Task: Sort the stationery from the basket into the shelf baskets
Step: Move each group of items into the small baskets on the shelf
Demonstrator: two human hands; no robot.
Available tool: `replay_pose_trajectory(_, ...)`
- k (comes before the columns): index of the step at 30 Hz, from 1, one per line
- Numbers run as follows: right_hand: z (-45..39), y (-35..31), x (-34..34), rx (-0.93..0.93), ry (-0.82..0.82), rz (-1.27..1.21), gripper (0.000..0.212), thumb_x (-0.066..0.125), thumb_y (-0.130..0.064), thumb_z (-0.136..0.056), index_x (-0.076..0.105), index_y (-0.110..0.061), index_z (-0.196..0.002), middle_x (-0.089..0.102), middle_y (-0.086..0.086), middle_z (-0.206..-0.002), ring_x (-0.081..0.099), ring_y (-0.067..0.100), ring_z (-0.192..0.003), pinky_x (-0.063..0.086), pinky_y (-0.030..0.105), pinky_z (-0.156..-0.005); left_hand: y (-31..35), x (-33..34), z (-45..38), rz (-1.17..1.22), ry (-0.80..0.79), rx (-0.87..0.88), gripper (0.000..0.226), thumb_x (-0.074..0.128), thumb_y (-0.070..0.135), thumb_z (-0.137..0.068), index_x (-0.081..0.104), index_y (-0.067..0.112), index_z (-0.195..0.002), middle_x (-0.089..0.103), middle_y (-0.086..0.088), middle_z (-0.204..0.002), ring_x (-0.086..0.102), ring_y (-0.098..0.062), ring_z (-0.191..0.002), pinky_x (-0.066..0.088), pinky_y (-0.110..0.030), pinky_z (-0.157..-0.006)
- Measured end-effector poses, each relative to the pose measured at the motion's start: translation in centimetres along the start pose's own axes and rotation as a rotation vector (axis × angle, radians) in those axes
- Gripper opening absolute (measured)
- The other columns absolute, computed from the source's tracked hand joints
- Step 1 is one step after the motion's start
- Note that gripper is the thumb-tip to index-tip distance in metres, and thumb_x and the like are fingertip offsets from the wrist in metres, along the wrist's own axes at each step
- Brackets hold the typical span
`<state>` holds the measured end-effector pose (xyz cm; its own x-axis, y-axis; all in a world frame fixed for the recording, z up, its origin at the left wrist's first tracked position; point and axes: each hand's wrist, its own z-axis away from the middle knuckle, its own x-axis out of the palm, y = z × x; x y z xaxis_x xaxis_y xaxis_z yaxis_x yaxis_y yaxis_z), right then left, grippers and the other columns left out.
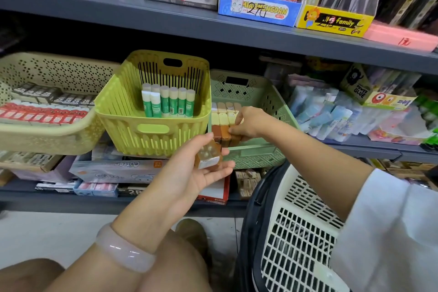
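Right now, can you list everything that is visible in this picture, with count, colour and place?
yellow-green slatted plastic basket: one, middle of shelf
green-and-white glue sticks: about seven, upright inside it
pale green plastic basket: one, right of it
brown and cream eraser blocks: several, in rows inside it
beige perforated basket: one, left; holds red and black packs
cream laundry-style basket: one, lower right
brown wrapped eraser: one, in left hand
left hand: holds eraser
right hand: touches blocks
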<state>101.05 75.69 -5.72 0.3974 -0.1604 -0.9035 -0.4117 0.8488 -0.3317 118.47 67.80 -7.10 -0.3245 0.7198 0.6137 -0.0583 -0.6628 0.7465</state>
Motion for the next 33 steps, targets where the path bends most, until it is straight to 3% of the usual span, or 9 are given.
replay_pose_trajectory(4, 0.6, 0.5, -0.3, -0.004, 0.051, -0.108, 0.019, 0.052, -0.016, -0.091, 0.051, -0.012, -0.072, 0.068, 0.016, -0.089, 0.064, 0.022, -0.073, 0.053, 0.035, -0.085, 0.1, -0.1, -0.1, 0.069, -0.005, -0.018, 0.017, 0.057, 0.025, -0.086, 0.052, 0.014, -0.099, 0.071, -0.02, -0.086, 0.07, -0.03, -0.075, 0.058, -0.033, -0.062)
replay_pose_trajectory(7, 2.2, 0.4, -1.1, -0.15, 0.145, -0.255, 0.012, 0.051, -0.017, -0.091, 0.059, -0.011, -0.083, 0.069, 0.009, -0.088, 0.066, 0.019, -0.078, 0.056, 0.036, -0.08, 0.4, -0.2, -0.1, 0.161, -0.02, -0.019, 0.022, 0.059, 0.024, -0.083, 0.051, 0.015, -0.101, 0.068, -0.028, -0.091, 0.069, -0.035, -0.081, 0.058, -0.036, -0.064)
replay_pose_trajectory(10, 5.2, -0.4, -2.2, -0.459, -0.044, -0.485, 0.005, 0.06, -0.023, -0.089, 0.064, -0.025, -0.087, 0.066, -0.011, -0.082, 0.061, -0.003, -0.071, 0.05, 0.017, -0.067, 0.6, -0.1, 0.1, 0.232, -0.071, -0.012, 0.041, 0.062, 0.027, -0.074, 0.052, 0.008, -0.109, 0.068, -0.029, -0.092, 0.069, -0.036, -0.086, 0.057, -0.038, -0.066)
replay_pose_trajectory(13, 7.3, -1.2, -2.1, -0.598, -0.221, -0.392, 0.024, 0.065, -0.027, -0.083, 0.061, -0.035, -0.105, 0.065, -0.013, -0.105, 0.061, -0.001, -0.096, 0.049, 0.017, -0.086, 0.6, 0.0, 0.2, 0.276, -0.115, -0.008, 0.046, 0.057, 0.029, -0.078, 0.055, 0.002, -0.115, 0.068, -0.023, -0.102, 0.066, -0.037, -0.095, 0.057, -0.04, -0.069)
replay_pose_trajectory(17, 8.2, -1.7, -1.5, -0.639, -0.199, -0.397, 0.036, 0.068, -0.024, -0.082, 0.056, -0.033, -0.114, 0.061, -0.015, -0.112, 0.057, 0.0, -0.106, 0.046, 0.018, -0.093, 0.7, 0.2, 0.5, 0.315, -0.127, -0.004, 0.038, 0.047, 0.029, -0.091, 0.056, 0.0, -0.115, 0.067, -0.022, -0.107, 0.068, -0.031, -0.093, 0.057, -0.044, -0.074)
replay_pose_trajectory(22, 8.7, -1.5, -0.6, -0.702, -0.115, -0.191, 0.049, 0.073, -0.026, -0.077, 0.053, -0.026, -0.121, 0.053, -0.027, -0.102, 0.054, -0.012, -0.093, 0.045, 0.008, -0.085, 0.9, 0.4, 1.0, 0.349, -0.161, -0.06, 0.038, 0.048, 0.033, -0.088, 0.063, -0.001, -0.098, 0.068, -0.024, -0.1, 0.068, -0.034, -0.089, 0.057, -0.038, -0.063)
replay_pose_trajectory(27, 8.1, -0.4, -1.0, -0.66, 0.044, -0.446, 0.024, 0.062, -0.02, -0.087, 0.063, -0.029, -0.108, 0.064, -0.013, -0.103, 0.061, 0.005, -0.099, 0.048, 0.024, -0.091, 1.0, 0.3, 0.8, 0.34, -0.121, -0.072, 0.039, 0.045, 0.035, -0.092, 0.06, 0.001, -0.104, 0.067, -0.026, -0.102, 0.068, -0.034, -0.093, 0.058, -0.039, -0.066)
replay_pose_trajectory(30, 7.9, 0.1, -0.7, -0.562, 0.02, -0.713, 0.018, 0.051, -0.025, -0.094, 0.067, -0.031, -0.092, 0.07, -0.014, -0.092, 0.064, 0.001, -0.092, 0.052, 0.018, -0.077, 0.9, 0.3, 0.7, 0.295, -0.115, -0.054, 0.032, 0.045, 0.027, -0.094, 0.056, 0.001, -0.11, 0.068, -0.025, -0.101, 0.069, -0.03, -0.091, 0.058, -0.033, -0.065)
replay_pose_trajectory(33, 7.8, 0.5, -0.3, -0.562, 0.119, -0.558, 0.016, 0.052, -0.031, -0.092, 0.068, -0.032, -0.091, 0.069, -0.017, -0.089, 0.062, -0.004, -0.087, 0.049, 0.016, -0.079, 0.8, 0.4, 0.6, 0.246, -0.099, -0.024, 0.026, 0.044, 0.02, -0.094, 0.056, 0.002, -0.109, 0.069, -0.024, -0.098, 0.069, -0.027, -0.091, 0.058, -0.031, -0.069)
